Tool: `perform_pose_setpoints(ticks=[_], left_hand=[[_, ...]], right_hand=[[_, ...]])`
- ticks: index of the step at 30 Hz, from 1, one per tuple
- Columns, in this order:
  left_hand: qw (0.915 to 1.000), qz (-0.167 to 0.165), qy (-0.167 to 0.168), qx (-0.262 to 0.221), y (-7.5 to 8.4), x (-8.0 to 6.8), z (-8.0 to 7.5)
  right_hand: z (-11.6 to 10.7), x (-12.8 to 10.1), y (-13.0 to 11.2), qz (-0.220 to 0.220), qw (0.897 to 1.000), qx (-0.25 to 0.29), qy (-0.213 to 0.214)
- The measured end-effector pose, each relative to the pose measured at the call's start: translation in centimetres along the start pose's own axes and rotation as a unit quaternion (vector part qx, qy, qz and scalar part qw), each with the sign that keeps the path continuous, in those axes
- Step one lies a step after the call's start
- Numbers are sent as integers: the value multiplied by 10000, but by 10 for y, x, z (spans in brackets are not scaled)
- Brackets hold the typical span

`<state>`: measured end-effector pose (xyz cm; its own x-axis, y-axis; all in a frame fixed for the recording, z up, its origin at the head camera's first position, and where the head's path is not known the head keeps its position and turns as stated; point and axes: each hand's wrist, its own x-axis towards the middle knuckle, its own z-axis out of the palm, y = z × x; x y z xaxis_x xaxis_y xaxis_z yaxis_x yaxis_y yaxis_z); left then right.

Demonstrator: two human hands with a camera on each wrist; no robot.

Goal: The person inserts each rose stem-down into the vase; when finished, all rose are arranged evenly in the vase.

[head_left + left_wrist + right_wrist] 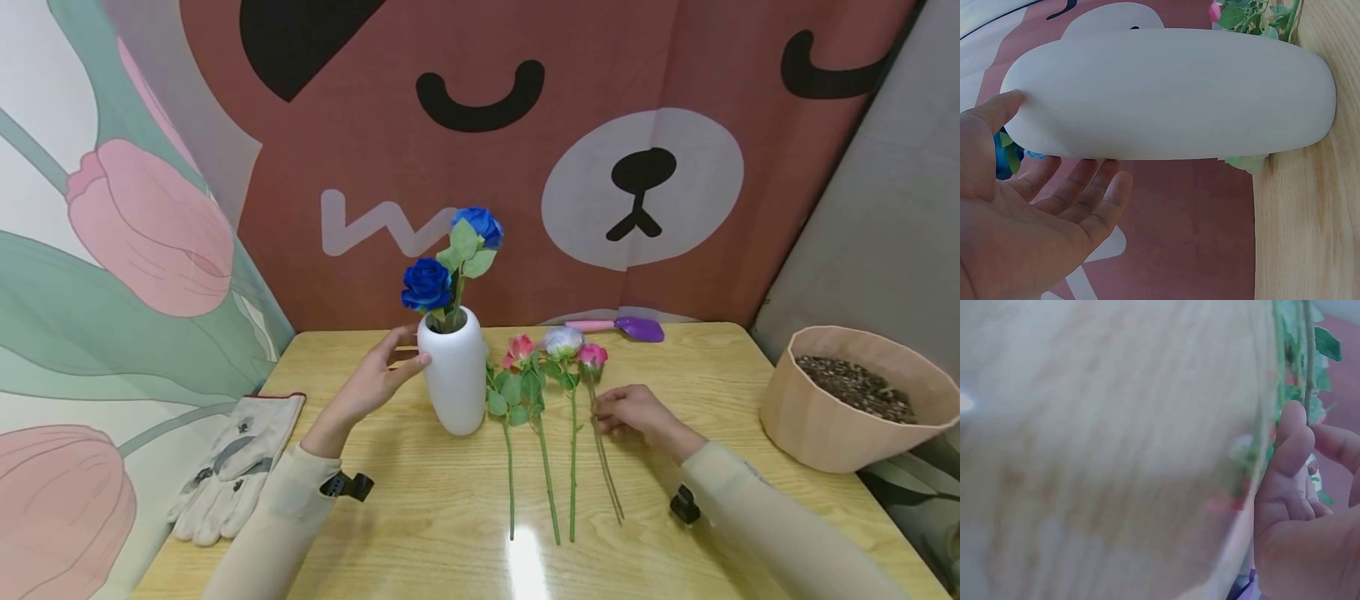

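A tall white vase (454, 375) stands upright on the table with two blue roses (427, 285) and their leaves rising from its mouth. My left hand (375, 375) is at the vase's left side, the thumb touching it near the rim. In the left wrist view the fingers (1104, 206) extend loosely along the vase's side. To the right of the vase, my right hand (633, 410) pinches the stem of a pink rose (592, 357) between thumb and fingertips. Beside it lie a pale lilac flower (562, 342) and a coral-pink flower (519, 352), with leafy green stems.
A purple trowel (637, 328) with a pink handle lies at the table's back edge. White-and-grey gloves (236, 471) lie at the left edge. A peach pot (817, 417) holding dark soil stands at the right. A printed cloth (465, 167) hangs behind the table.
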<state>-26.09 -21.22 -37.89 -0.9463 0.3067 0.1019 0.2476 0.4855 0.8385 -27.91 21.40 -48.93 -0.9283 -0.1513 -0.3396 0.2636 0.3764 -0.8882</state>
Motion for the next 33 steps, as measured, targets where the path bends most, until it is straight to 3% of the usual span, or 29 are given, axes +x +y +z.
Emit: perform_pose_setpoints(ticks=[21,33], left_hand=[[9999,29,-58,-111,-1,0,-1],[9999,14,-52,-106,-1,1,-1]], right_hand=[[-14,-15,-55,-979,9922,759,103],[-2,-16,-89,-1197,9847,1243,236]])
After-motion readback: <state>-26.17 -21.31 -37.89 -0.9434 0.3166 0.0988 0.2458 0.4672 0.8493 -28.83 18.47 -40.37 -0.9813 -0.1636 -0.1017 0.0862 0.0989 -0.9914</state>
